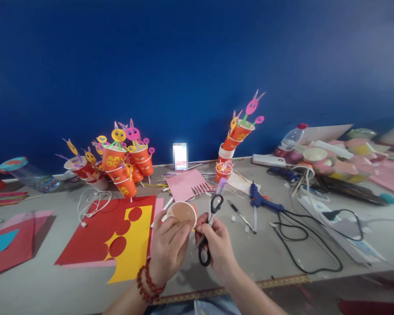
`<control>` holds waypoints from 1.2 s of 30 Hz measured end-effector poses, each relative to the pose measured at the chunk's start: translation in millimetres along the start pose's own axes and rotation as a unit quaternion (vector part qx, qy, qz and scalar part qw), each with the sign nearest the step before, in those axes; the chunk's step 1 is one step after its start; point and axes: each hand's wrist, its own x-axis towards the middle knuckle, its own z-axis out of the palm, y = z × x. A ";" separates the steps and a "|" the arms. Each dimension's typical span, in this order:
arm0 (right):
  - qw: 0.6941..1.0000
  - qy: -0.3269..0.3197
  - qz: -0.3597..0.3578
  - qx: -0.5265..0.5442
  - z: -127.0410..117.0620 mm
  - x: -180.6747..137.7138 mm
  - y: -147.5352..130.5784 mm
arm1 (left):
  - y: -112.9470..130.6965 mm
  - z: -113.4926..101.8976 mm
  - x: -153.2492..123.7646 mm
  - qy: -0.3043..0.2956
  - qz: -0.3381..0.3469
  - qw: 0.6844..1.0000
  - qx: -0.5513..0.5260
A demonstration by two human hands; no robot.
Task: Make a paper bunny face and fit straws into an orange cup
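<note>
My left hand [170, 245], with a red bead bracelet at the wrist, is closed around a paper cup [182, 211]. The cup is tilted with its round opening towards me. My right hand [218, 243] is closed on black-handled scissors [203, 253], one handle loop above the fingers and the other below. Its fingertips are close to the cup's right rim; whether they touch it cannot be told. Below the hands, yellow paper [131, 249] with round cut-outs lies on red paper [85, 232]. Behind the cup is a pink sheet with a fringed edge [184, 183].
Decorated red cups [113, 158] stand at the back left, with another stack [233, 140] at the back right. A blue glue gun [264, 200], a pen [241, 216] and a power strip [338, 236] with looping cords lie to the right. A white cable [95, 203] is coiled at left.
</note>
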 end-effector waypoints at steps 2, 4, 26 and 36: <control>1.000 -0.004 -0.020 -0.005 -3.6 0.1 1.8 | 1.8 -0.5 1.6 -0.004 -0.004 1.000 -0.007; 0.999 -0.004 -0.043 -0.012 -7.7 0.3 2.6 | 3.7 -0.8 3.0 -0.006 -0.009 1.000 -0.008; 1.000 0.010 0.004 0.017 -23.2 4.2 6.2 | 14.7 -0.6 18.6 -0.116 -0.005 0.993 0.023; 0.969 0.000 -0.187 -0.164 -52.5 -1.8 -32.9 | -15.9 8.9 -4.9 -0.044 -0.148 0.983 -0.104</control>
